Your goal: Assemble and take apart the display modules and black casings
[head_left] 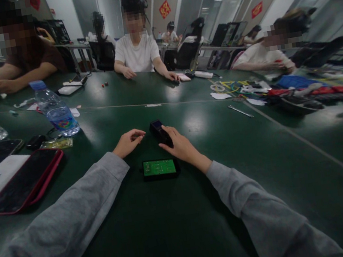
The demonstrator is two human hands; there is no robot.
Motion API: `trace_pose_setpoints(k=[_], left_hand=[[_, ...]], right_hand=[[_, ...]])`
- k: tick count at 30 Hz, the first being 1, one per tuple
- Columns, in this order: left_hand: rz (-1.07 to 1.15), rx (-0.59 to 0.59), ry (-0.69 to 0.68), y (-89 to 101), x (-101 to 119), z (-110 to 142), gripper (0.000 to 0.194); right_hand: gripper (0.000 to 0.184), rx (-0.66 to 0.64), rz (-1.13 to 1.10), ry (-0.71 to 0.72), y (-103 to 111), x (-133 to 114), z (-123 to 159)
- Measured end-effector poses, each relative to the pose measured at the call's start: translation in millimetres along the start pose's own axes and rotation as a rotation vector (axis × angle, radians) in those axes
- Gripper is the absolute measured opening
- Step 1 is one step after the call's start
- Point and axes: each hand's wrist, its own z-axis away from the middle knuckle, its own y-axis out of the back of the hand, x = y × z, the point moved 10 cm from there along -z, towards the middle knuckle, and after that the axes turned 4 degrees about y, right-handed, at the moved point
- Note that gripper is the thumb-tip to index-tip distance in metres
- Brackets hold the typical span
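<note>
My right hand [182, 145] is wrapped over the right side of a black handheld device [157, 129] with a small dark screen at its far end. The device's lower part is partly hidden by the fingers. Just left of it, my left hand [129, 142] hovers with loosely stretched fingers and thumb a little apart, and nothing shows between them. Nearer to me lies a black casing [161, 176] with a green circuit board [159, 166] facing up in it. Both hands are beyond this casing and apart from it.
On the left are phones, one in a red case [36, 176], a water bottle [56, 110] and a yellowish packet [57, 144]. A wrench [241, 111] lies right, before piled cables and cloth [308, 87]. Co-workers sit around the green table [135, 229]; one wears a white shirt [136, 53].
</note>
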Motion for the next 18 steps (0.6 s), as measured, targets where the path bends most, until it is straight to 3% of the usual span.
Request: trace_pose_setpoints(k=[5, 10, 18], left_hand=[[-0.013, -0.012, -0.023, -1.3, 5.5, 2.0, 0.026], [-0.140, -0.029, -0.070, -3.1, 14.6, 4.1, 0.026], [-0.181, -0.048, -0.079, -4.8, 17.2, 4.6, 0.026]], right_hand=[[0.065, -0.044, -0.039, 0.042, -1.8, -8.9, -0.3], [0.065, 0.040, -0.041, -0.046, 1.0, -5.0, -0.8], [0.072, 0.012, -0.076, -0.041, -15.6, -4.7, -2.1]])
